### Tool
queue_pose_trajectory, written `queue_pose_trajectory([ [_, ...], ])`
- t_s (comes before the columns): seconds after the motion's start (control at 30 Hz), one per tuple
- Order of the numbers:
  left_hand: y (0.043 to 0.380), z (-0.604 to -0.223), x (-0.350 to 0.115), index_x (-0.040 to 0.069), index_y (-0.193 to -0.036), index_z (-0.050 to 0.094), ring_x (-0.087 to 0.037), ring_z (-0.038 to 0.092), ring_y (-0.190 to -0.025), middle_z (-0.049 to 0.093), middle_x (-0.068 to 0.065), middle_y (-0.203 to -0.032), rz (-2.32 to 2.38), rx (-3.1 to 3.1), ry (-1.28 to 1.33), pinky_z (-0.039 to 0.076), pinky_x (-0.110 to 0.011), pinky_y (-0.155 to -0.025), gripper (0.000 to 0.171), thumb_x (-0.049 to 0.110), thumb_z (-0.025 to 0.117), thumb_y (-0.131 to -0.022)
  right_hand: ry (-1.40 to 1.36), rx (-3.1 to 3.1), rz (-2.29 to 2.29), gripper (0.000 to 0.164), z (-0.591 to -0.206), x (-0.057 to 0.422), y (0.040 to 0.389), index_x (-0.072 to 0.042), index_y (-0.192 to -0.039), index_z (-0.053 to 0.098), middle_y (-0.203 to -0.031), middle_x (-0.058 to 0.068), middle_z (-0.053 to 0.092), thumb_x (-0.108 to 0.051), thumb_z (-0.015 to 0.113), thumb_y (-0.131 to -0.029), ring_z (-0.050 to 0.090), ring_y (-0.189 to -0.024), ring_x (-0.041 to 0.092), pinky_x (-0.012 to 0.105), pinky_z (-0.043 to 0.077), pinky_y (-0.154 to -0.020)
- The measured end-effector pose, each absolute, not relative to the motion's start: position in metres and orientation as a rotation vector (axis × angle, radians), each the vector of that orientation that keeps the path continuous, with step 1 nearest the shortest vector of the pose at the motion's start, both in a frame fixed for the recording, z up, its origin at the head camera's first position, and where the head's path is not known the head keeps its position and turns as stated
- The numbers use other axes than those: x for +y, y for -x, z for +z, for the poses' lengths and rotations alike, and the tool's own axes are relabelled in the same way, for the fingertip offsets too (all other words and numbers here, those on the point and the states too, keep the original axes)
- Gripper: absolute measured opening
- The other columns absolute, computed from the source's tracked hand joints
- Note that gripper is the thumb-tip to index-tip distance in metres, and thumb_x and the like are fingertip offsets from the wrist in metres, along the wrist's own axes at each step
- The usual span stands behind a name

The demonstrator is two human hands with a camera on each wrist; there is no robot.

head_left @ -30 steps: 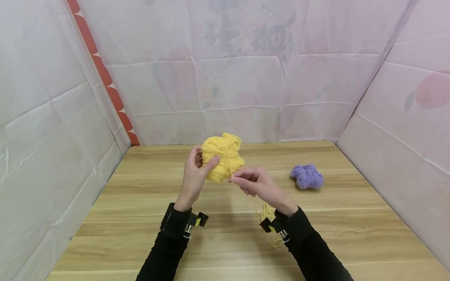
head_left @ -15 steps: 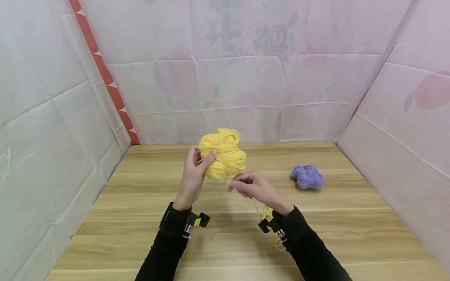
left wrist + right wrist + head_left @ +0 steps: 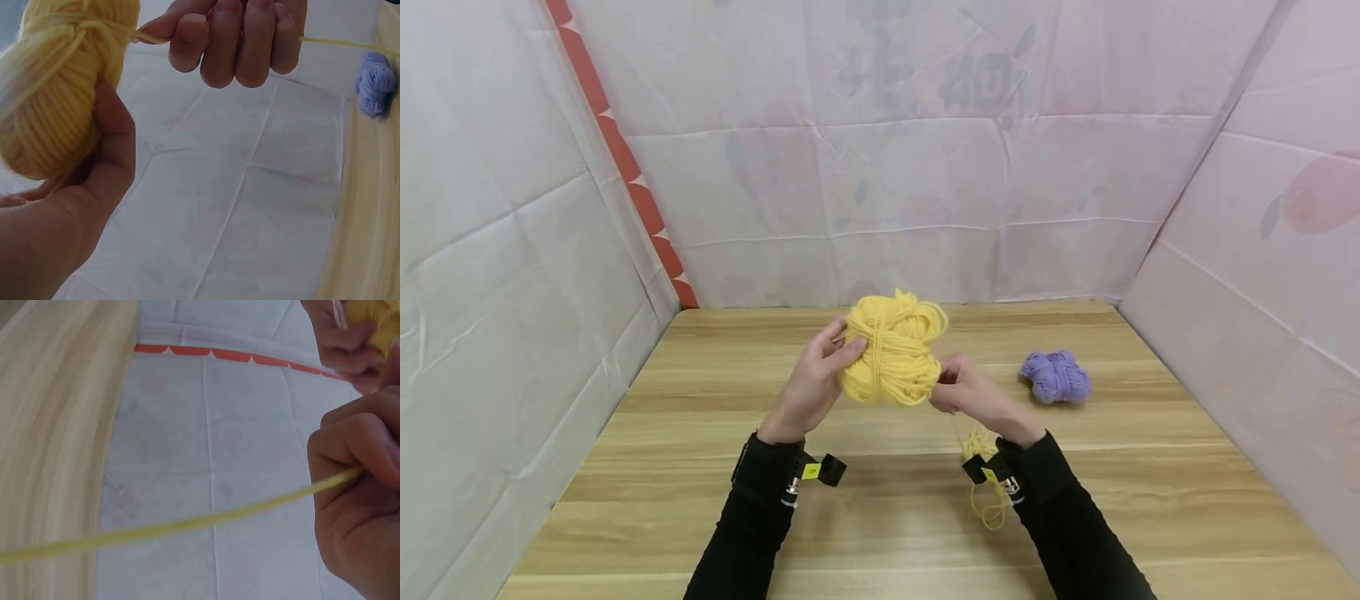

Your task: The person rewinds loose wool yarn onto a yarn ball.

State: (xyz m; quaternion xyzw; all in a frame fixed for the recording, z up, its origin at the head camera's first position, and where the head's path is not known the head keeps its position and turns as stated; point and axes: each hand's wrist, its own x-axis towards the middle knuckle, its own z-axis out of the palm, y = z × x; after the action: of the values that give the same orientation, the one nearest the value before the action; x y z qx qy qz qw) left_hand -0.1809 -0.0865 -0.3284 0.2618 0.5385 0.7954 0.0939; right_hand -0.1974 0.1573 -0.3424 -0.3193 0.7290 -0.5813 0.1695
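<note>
My left hand (image 3: pixel 811 385) grips a yellow yarn skein (image 3: pixel 895 350) by its left side, thumb across the front, holding it above the table. Several strands wrap round the skein's middle. Just right of it, my right hand (image 3: pixel 973 392) has its fingers curled round a yellow yarn strand (image 3: pixel 187 524). In the left wrist view that strand runs from the skein (image 3: pixel 62 94) through the curled fingers of the right hand (image 3: pixel 240 40) and out the other side. Below, a loose yellow yarn tangle (image 3: pixel 988 500) lies on the table, partly covered by the right wrist camera.
A purple yarn skein (image 3: pixel 1056 377) lies on the wooden table (image 3: pixel 662 483) to the right of my hands. Pale printed sheets (image 3: pixel 925 192) stand as walls at the back and both sides. A red strip (image 3: pixel 625 158) marks the back left corner.
The yellow skein rises slightly, then comes down and to the right, turning in the left hand. My right hand shifts right, its fingers now partly behind the skein's edge.
</note>
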Motion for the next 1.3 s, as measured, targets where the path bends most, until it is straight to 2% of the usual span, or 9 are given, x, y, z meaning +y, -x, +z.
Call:
queue_pose_trajectory([
  [0.13, 0.180, -0.328, -0.090, 0.005, -0.142, 0.037, -0.012, 0.067, -0.092, 0.064, -0.003, -0.108, 2.221, 1.625, -0.859, 0.057, -0.025, -0.079, 0.043, 0.014, 0.047, -0.101, 0.878, 2.025, -1.692, 0.021, -0.338, 0.168, 0.199, -0.013, -0.082, 0.062, -0.059, -0.006, 0.035, -0.005, 0.049, -0.096, 0.032, -0.052, 0.008, 0.026, 0.026, -0.050],
  [0.3, 0.180, -0.328, -0.091, 0.007, -0.135, 0.046, -0.014, 0.069, -0.085, 0.064, -0.005, -0.105, 2.092, 1.747, -0.864, 0.059, -0.029, -0.074, 0.042, 0.012, 0.056, -0.095, 0.855, 1.992, -1.780, 0.021, -0.331, 0.174, 0.198, -0.011, -0.084, 0.055, -0.065, -0.001, 0.037, -0.019, 0.047, -0.102, 0.029, -0.054, 0.017, 0.030, 0.026, -0.054],
  [0.43, 0.181, -0.330, -0.088, 0.013, -0.129, 0.052, -0.017, 0.068, -0.084, 0.065, -0.008, -0.105, 2.009, 1.885, -0.816, 0.059, -0.032, -0.071, 0.039, 0.014, 0.062, -0.091, 0.801, 2.004, -1.837, 0.024, -0.327, 0.174, 0.197, -0.011, -0.087, 0.055, -0.072, -0.003, 0.045, -0.027, 0.046, -0.103, 0.032, -0.055, 0.013, 0.036, 0.021, -0.054],
  [0.57, 0.181, -0.331, -0.087, 0.018, -0.126, 0.056, -0.019, 0.065, -0.089, 0.065, -0.009, -0.110, 1.921, 2.033, -0.796, 0.058, -0.034, -0.073, 0.040, 0.017, 0.067, -0.088, 0.749, 2.031, -1.865, 0.022, -0.327, 0.173, 0.197, -0.011, -0.088, 0.053, -0.071, -0.005, 0.045, -0.027, 0.047, -0.102, 0.035, -0.056, 0.008, 0.034, 0.022, -0.053],
  [0.67, 0.182, -0.331, -0.086, 0.019, -0.126, 0.057, -0.021, 0.063, -0.091, 0.065, -0.009, -0.111, 1.852, 2.160, -0.799, 0.057, -0.034, -0.075, 0.042, 0.018, 0.071, -0.085, 0.761, 2.040, -1.877, 0.023, -0.326, 0.172, 0.196, -0.010, -0.086, 0.050, -0.065, -0.003, 0.038, -0.026, 0.047, -0.102, 0.033, -0.054, 0.010, 0.030, 0.025, -0.051],
  [0.77, 0.183, -0.333, -0.083, 0.018, -0.126, 0.058, -0.020, 0.061, -0.091, 0.065, -0.009, -0.109, 1.795, 2.296, -0.765, 0.056, -0.033, -0.075, 0.046, 0.020, 0.073, -0.083, 0.810, 2.040, -1.886, 0.024, -0.325, 0.172, 0.193, -0.006, -0.089, 0.047, -0.064, 0.001, 0.034, -0.026, 0.047, -0.102, 0.030, -0.054, 0.015, 0.030, 0.027, -0.053],
  [0.9, 0.184, -0.334, -0.080, 0.017, -0.126, 0.057, -0.019, 0.060, -0.089, 0.064, -0.010, -0.104, 1.780, 2.434, -0.648, 0.056, -0.031, -0.072, 0.049, 0.024, 0.075, -0.082, 0.873, 2.072, -1.889, 0.025, -0.326, 0.173, 0.190, 0.001, -0.098, 0.049, -0.063, 0.002, 0.035, -0.023, 0.047, -0.103, 0.029, -0.054, 0.020, 0.034, 0.027, -0.053],
  [1.1, 0.185, -0.337, -0.076, 0.014, -0.122, 0.056, -0.020, 0.060, -0.083, 0.062, -0.012, -0.099, 1.859, 2.550, -0.523, 0.056, -0.030, -0.065, 0.044, 0.028, 0.073, -0.084, 0.935, 2.159, -1.844, 0.023, -0.327, 0.170, 0.187, 0.003, -0.107, 0.058, -0.061, 0.001, 0.037, -0.017, 0.050, -0.101, 0.030, -0.051, 0.020, 0.037, 0.026, -0.049],
  [1.3, 0.186, -0.340, -0.071, 0.012, -0.120, 0.055, -0.019, 0.058, -0.087, 0.060, -0.010, -0.100, 1.969, 2.625, -0.472, 0.052, -0.029, -0.071, 0.044, 0.032, 0.071, -0.085, 0.934, 2.192, -1.806, 0.025, -0.326, 0.165, 0.185, 0.005, -0.109, 0.061, -0.063, -0.002, 0.040, -0.017, 0.054, -0.099, 0.032, -0.051, 0.015, 0.034, 0.027, -0.047],
])
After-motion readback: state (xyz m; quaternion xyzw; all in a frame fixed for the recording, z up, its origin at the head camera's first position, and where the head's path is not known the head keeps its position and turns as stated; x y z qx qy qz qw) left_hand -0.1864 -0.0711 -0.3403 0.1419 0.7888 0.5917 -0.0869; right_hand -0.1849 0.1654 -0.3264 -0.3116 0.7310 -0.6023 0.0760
